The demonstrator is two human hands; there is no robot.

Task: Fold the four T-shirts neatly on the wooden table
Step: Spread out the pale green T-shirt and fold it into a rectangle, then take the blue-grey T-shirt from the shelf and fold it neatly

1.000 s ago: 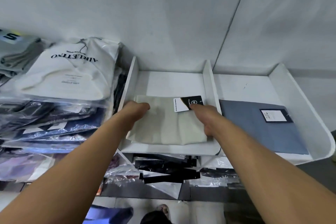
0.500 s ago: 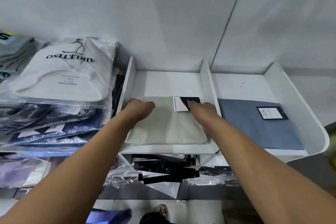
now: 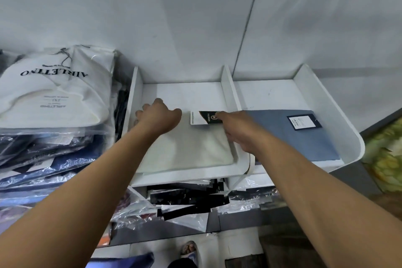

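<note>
Now two folded shirts lie on the shelf: a cream shirt under both my hands, a blue shirt right of my right fingers. Each bears one tag. My right hand lies flat, released, a fingertip on the cream tag. My left hand curls its fingers at the cream shirt's far corner; grasping or not, I cannot tell.

Soft, even, cool light with faint shadows; wide-angle bending at the edges; glare on the plastic bags; slight blur throughout, strongest toward the bottom.
</note>
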